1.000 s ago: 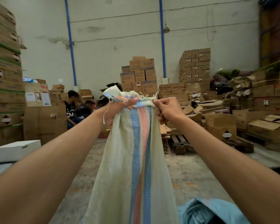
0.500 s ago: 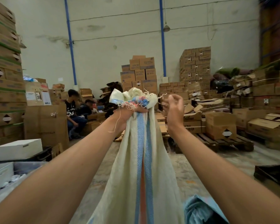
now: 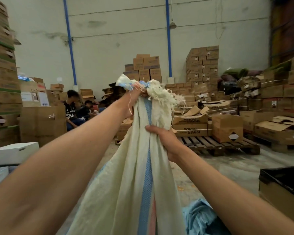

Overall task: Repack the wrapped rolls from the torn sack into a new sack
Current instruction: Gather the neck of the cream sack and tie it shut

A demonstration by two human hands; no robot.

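Observation:
A pale woven sack with a blue and a pink stripe hangs in front of me, its mouth bunched and frayed at the top. My left hand grips the gathered mouth high up, loose threads spilling round it. Lower down, my right hand grips the sack's neck from the right side, thumb across the cloth. No wrapped rolls show; the sack's contents are hidden. A crumpled light-blue sack lies at the bottom right beside the hanging one.
Stacked cardboard boxes line the far wall and both sides. A wooden pallet with cartons lies ahead right. Two people sit at the left. A white box is at my left, a black-lined carton at my right.
My right hand left the sack's mouth, dropped down and took hold of the neck below my left hand. The left hand kept its hold and bunched the mouth tighter.

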